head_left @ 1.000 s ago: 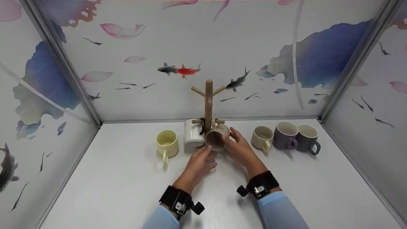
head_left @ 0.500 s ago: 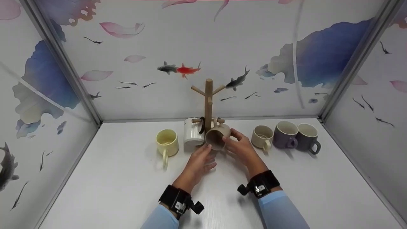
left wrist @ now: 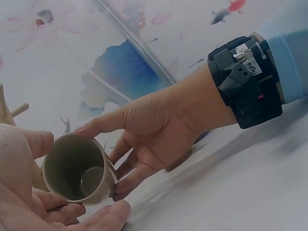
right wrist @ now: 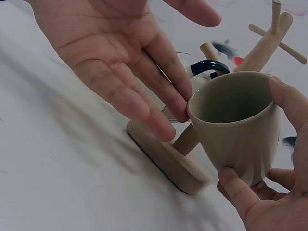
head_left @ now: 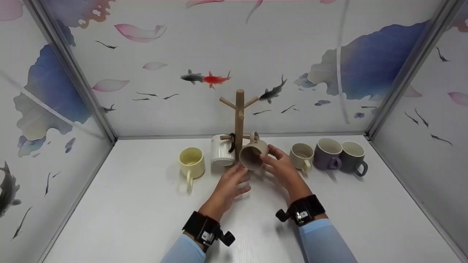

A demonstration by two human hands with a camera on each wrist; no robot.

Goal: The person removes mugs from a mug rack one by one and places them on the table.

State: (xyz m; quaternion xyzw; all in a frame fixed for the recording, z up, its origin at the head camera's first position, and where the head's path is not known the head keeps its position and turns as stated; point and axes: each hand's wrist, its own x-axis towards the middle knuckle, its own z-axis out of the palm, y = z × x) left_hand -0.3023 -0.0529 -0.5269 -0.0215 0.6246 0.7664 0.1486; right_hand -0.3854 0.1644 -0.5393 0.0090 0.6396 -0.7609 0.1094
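A tapered taupe mug [head_left: 252,155] holds the centre of my feed, tipped mouth toward the head camera, in front of the wooden mug tree [head_left: 239,122]. My right grip [head_left: 284,168] pinches it, thumb at the rim and fingers lower down; my left grip [head_left: 227,184], on its other side, pinches nothing, its fingers loosely extended with a fingertip at the rim. Left of the right grip, a ribbed white mug [head_left: 222,153] appears hung by its dark handle [head_left: 233,143] on a lower peg [head_left: 225,137]. By my judgement one mug is done, a second is in hand, its handle's hold on a peg impossible to tell, and four are left on the tabletop [head_left: 146,212]: a yellow mug [head_left: 192,164] left of both grips, and, right of them, a squat beige mug [head_left: 301,156], a purple mug [head_left: 324,157] and a dark grey mug [head_left: 350,159]. I count six mugs and one tree.
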